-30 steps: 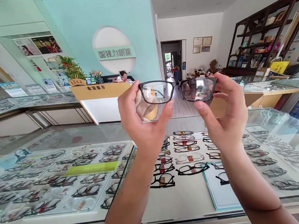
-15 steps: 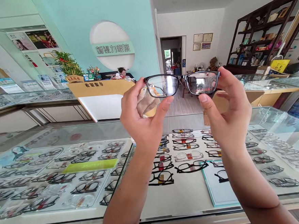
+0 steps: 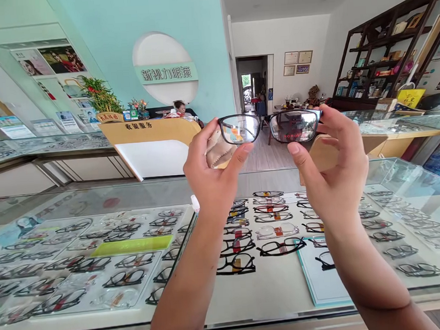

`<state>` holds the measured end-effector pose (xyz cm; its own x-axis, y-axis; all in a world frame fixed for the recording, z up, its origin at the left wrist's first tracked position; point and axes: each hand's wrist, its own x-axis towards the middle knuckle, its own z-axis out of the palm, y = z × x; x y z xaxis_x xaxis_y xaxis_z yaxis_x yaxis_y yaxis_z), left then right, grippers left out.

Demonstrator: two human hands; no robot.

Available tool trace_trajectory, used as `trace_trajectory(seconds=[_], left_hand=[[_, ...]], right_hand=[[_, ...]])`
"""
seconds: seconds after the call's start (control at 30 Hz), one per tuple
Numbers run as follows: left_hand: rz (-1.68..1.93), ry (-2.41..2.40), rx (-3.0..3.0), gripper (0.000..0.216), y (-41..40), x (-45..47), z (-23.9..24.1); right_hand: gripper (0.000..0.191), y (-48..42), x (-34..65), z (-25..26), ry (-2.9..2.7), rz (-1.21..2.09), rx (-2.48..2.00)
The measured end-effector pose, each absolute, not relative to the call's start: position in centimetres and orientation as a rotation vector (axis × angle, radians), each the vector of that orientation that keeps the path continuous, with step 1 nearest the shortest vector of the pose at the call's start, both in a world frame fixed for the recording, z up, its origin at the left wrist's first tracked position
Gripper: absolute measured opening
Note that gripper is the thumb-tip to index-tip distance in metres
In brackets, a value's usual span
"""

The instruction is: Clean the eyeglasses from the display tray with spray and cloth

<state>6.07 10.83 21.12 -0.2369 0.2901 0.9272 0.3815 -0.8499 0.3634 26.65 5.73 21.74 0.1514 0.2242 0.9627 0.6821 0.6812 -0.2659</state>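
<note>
A pair of black-framed eyeglasses (image 3: pixel 264 119) is held up above the glass display counter, lenses upright and facing me. My left hand (image 3: pixel 214 168) pinches its left end between thumb and fingers. Behind that palm shows a beige cleaning cloth (image 3: pixel 219 147) with a zigzag edge, apparently held by the same hand. On the other side my right hand (image 3: pixel 334 159) grips the right end, thumb below the lens and fingers at the top corner. Reflections and small red lettering show in the right lens. Both temple arms are mostly hidden.
Under the counter glass (image 3: pixel 252 303), several rows of eyeglasses (image 3: pixel 282 246) lie left, centre and right. A yellow-green strip (image 3: pixel 131 245) rests among the left rows. Farther back stand a cashier desk (image 3: pixel 151 154) with a person (image 3: pixel 180 107) behind it, and dark shelving (image 3: pixel 381 48).
Both hands have shifted slightly, and the eyeglasses sit a little lower and are turned a bit, with reflections in the right lens changed. The grip stays the same.
</note>
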Motion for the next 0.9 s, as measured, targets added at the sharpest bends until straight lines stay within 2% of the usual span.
trace_trajectory(seconds=[0.43,0.73,0.9], left_hand=[[-2.195,-0.868,-1.866,0.070,10.6,6.7,21.2],[-2.099,-0.815,-1.679,0.073,9.1,7.1,21.6],[-2.054,-0.848,-1.668,0.075,8.5,7.4,21.8]], right_hand=[[0.057,5.2,26.1,22.0,-1.428,-0.367,-0.827],[0.057,6.1,26.8,21.7,-1.504,-0.133,-0.839],[0.057,6.6,26.8,21.5,-1.527,-0.120,-0.866]])
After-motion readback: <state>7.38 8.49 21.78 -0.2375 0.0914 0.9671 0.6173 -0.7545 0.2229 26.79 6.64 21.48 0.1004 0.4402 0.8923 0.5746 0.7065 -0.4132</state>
